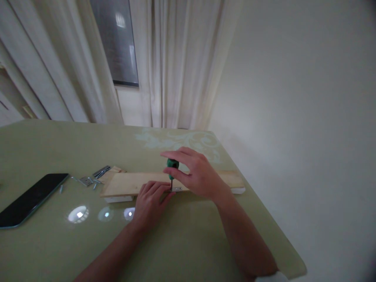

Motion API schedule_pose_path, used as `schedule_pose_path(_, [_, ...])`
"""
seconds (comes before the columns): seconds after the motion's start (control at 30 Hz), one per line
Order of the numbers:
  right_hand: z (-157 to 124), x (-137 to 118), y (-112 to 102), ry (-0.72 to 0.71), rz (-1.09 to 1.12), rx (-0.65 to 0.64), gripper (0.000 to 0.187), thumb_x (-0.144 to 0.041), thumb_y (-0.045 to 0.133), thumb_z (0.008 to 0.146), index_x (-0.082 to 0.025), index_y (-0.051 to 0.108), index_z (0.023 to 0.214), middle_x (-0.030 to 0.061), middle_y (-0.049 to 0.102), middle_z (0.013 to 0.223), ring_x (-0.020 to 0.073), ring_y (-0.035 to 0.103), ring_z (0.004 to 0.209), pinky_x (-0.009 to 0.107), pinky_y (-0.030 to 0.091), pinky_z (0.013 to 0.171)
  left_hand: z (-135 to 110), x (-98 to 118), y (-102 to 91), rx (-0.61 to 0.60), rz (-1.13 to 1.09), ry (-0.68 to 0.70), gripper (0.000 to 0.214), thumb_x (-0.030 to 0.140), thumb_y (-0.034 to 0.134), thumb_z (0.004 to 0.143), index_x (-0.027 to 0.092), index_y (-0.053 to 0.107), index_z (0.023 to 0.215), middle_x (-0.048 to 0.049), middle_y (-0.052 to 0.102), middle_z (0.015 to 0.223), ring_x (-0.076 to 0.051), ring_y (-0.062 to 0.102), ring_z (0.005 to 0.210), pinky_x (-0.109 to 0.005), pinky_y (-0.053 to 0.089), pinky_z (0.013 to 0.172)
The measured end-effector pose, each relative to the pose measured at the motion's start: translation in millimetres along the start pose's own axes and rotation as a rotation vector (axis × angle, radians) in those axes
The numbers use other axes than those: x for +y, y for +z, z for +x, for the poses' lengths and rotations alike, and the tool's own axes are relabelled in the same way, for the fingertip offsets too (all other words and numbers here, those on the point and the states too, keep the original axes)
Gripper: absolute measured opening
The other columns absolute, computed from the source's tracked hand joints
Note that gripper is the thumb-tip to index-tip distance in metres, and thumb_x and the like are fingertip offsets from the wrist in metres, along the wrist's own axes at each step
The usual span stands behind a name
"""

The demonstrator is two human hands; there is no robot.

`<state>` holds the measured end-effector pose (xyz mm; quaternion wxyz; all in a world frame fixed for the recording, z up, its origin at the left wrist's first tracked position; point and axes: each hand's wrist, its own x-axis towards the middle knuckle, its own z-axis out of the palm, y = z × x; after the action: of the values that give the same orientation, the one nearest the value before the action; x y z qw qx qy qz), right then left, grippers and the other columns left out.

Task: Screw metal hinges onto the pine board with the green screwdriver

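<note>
A green-handled screwdriver (172,163) stands upright between the thumb and fingers of my right hand (196,172). Its shaft runs down to a small metal hinge (178,189) at the front edge of a pale wooden board (126,184). My left hand (152,199) is closed around that edge beside the shaft, fingertips above and thumb below, pinching the hinge's left end. Part of the hinge is hidden behind the fingers. The board lies across the table, raised on white blocks (119,199).
Left of the board lie loose screws (94,186), a metal hinge plate (86,181), another hinge (101,171) and small wood pieces (116,169). A dark phone (33,199) rests further left on the glossy green table (188,243). A white wall (308,117) stands to the right.
</note>
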<state>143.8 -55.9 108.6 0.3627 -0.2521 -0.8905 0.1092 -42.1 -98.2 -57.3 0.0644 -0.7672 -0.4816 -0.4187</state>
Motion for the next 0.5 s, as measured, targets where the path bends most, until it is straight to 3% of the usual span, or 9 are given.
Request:
schedule_pose_path(0.1, [-2.1,-0.4,-9.6,0.028,0.136,-0.055,0.045,-0.018,0.063,0.102,-0.027,0.063,0.147,0.0049,0.071,0.144,0.0198,0.066,0.132,0.038,0.051,0.114,0.1,-0.1,-0.2,0.007,-0.007,0.012,0.011,0.032,0.072,0.1,0.022,0.077,0.101,-0.0047,0.082,0.104,-0.026,0.069,0.097,-0.041,0.049,0.088])
schedule_pose_path(0.27, [0.1,3.1,-8.1,0.128,0.196,0.03,0.028,-0.022,0.075,0.097,-0.027,0.078,0.124,0.0019,0.082,0.121,0.0194,0.076,0.112,0.034,0.059,0.102,-1.1,-0.7,0.6,-0.007,0.012,-0.005,0.015,0.034,0.069,0.102,0.022,0.077,0.103,-0.0044,0.082,0.106,-0.026,0.068,0.096,-0.041,0.047,0.086])
schedule_pose_path(0.5, [2.5,-3.7,-3.0,0.228,0.097,0.098,0.02,-0.029,0.082,0.093,-0.027,0.08,0.112,-0.0006,0.083,0.107,0.0184,0.079,0.097,0.03,0.057,0.091,-1.9,-2.9,1.8,-0.007,0.029,0.01,0.016,0.035,0.07,0.102,0.021,0.078,0.104,-0.004,0.083,0.105,-0.025,0.067,0.092,-0.04,0.046,0.084])
